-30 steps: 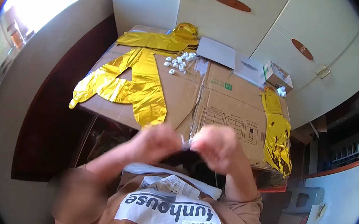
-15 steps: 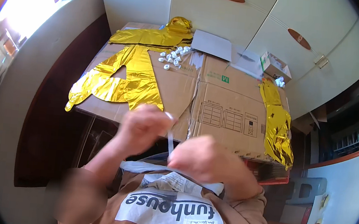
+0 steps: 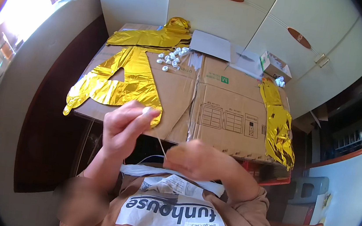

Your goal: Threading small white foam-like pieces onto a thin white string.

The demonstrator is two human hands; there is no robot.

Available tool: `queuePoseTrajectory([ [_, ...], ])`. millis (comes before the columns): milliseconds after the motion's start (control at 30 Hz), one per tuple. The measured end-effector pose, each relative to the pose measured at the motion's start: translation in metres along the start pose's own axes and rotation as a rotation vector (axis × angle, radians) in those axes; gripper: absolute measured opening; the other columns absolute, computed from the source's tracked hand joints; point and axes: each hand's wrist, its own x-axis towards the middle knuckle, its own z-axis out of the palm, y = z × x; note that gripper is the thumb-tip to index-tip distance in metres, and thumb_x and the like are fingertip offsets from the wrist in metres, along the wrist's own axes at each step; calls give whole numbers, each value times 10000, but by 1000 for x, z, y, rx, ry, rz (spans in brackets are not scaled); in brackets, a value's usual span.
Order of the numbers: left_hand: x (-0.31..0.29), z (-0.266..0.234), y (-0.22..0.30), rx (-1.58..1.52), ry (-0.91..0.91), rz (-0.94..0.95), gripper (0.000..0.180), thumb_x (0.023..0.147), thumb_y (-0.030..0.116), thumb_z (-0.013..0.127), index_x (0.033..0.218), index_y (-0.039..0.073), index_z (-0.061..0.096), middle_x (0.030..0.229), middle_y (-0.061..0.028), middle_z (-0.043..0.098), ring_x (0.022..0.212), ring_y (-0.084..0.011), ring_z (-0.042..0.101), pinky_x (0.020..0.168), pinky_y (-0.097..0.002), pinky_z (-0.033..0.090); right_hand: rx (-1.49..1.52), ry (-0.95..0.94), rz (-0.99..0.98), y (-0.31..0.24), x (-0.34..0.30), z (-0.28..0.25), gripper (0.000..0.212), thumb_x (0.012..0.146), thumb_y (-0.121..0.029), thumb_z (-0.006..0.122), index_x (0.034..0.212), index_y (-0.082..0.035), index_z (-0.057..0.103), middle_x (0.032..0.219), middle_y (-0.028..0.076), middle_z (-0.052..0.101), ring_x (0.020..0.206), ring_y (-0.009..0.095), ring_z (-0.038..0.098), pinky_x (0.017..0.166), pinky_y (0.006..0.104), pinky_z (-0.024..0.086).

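Observation:
Between the thumb and fingers of my left hand (image 3: 121, 126) is a small white ribbon roll (image 3: 147, 110). From near it a thin white ribbon (image 3: 162, 147) runs taut toward my right hand (image 3: 196, 159), whose fingers are closed on it, just above my lap. Beyond my left hand a flat gold foil balloon (image 3: 135, 84) shaped like the letter A lies on the cardboard; that hand overlaps its near right corner. Several more small white rolls (image 3: 172, 60) sit loose past the balloon.
Flattened cardboard (image 3: 231, 96) covers the table. Stacked gold foil balloons (image 3: 147, 38) lie at the far left, another gold foil balloon (image 3: 277, 123) along the right edge. A grey-white flat panel (image 3: 211, 45) and an open box (image 3: 275, 67) stand at the back, before white cabinets (image 3: 222, 11).
My left hand has moved left and turned, bringing the white roll into clearer sight. My right hand has shifted slightly left and down, with the ribbon stretched between both.

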Motion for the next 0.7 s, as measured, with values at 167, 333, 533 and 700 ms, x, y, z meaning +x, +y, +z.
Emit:
queuePoseTrajectory([
  [167, -19, 14, -2, -271, -569, 19, 85, 845, 28, 630, 862, -30, 689, 726, -96, 639, 688, -151, 612, 588, -288, 451, -51, 402, -24, 24, 6, -30, 168, 879, -170, 615, 782, -51, 546, 664, 147, 557, 641, 353, 594, 553, 412, 460],
  [333, -2, 18, -30, 133, -200, 165, 106, 824, 14, 648, 912, 21, 705, 670, -65, 592, 611, -144, 552, 578, -288, 441, 50, 173, -70, -2, 1, -19, 143, 871, -166, 612, 800, -54, 556, 679, 130, 568, 640, 322, 605, 566, 381, 469],
  [533, 8, 3, 8, 226, -101, -33, 88, 857, 20, 600, 840, -16, 679, 708, -91, 624, 663, -159, 591, 574, -267, 445, -58, -22, -53, 3, 1, -8, 89, 880, -137, 594, 825, -67, 597, 709, 147, 574, 672, 313, 605, 587, 380, 473],
  [700, -16, 11, 8, -320, -448, -166, 109, 866, 49, 624, 906, -8, 707, 719, -54, 619, 653, -128, 572, 567, -277, 427, 62, 279, 43, 23, 2, -27, 116, 863, -144, 639, 811, -52, 590, 709, 141, 587, 682, 306, 610, 608, 365, 486],
])
